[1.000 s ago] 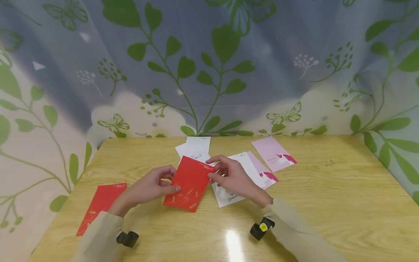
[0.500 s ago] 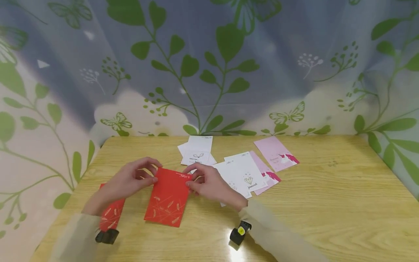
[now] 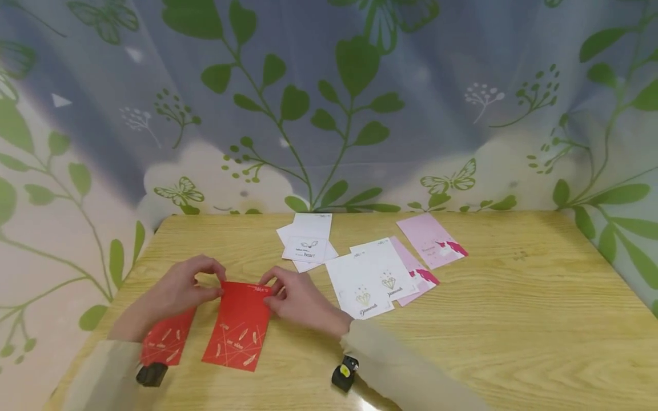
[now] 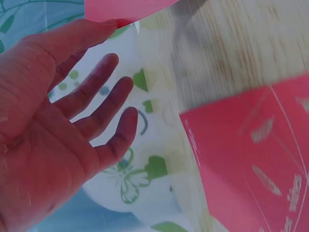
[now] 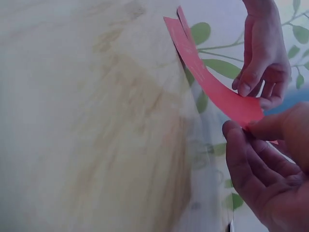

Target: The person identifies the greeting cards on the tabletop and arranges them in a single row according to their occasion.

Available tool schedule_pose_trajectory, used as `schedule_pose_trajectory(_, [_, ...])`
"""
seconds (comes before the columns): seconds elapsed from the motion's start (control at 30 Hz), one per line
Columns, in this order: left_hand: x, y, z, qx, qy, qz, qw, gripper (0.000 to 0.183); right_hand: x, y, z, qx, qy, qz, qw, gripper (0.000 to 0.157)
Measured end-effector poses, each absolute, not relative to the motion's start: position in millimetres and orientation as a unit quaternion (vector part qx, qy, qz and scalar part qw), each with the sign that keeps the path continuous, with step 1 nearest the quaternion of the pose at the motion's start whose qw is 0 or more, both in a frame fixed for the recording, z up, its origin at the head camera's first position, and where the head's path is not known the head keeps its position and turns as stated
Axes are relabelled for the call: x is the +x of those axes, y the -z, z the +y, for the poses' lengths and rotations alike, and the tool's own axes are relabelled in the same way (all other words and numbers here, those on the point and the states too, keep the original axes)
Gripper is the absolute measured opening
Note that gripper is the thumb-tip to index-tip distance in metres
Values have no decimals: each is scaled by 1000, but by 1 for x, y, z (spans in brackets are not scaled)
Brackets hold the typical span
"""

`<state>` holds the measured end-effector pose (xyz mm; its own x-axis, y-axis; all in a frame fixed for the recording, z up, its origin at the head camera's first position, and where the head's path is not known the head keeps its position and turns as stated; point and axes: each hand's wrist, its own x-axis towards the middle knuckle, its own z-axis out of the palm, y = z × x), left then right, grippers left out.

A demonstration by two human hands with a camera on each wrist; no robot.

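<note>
A red card (image 3: 237, 328) with pale feather prints is held by both hands near its far edge. My left hand (image 3: 177, 288) pinches its far left corner between thumb and forefinger; in the left wrist view the other fingers of that left hand (image 4: 72, 106) are spread. My right hand (image 3: 303, 297) pinches the far right corner. Seen from the right wrist, the card (image 5: 207, 79) bends, its far edge lifted. Under the left forearm lies a second red card (image 3: 168, 339), partly hidden, with the same print; the left wrist view shows this second card (image 4: 251, 154) on the table.
Two white diamond cards (image 3: 354, 291) overlap right of the hands, over a pink unicorn card (image 3: 418, 279). Another pink unicorn card (image 3: 432, 240) lies behind. Several white cards (image 3: 308, 240) are piled at the back. A patterned curtain (image 3: 329, 114) borders the wooden table (image 3: 514, 319).
Both hands have carried the red card left and toward the body, beside the second red card. The left hand has shifted from the card's side to its far corner. The diamond cards are uncovered.
</note>
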<state>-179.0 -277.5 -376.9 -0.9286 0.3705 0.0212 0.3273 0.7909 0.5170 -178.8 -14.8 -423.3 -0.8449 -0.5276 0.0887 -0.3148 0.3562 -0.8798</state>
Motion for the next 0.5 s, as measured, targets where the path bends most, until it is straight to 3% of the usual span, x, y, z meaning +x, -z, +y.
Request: schedule_pose_trajectory(0.5, [-193,399,-313,151,-223,962,53,15,-195,424,-63,-298,298,907,17,15])
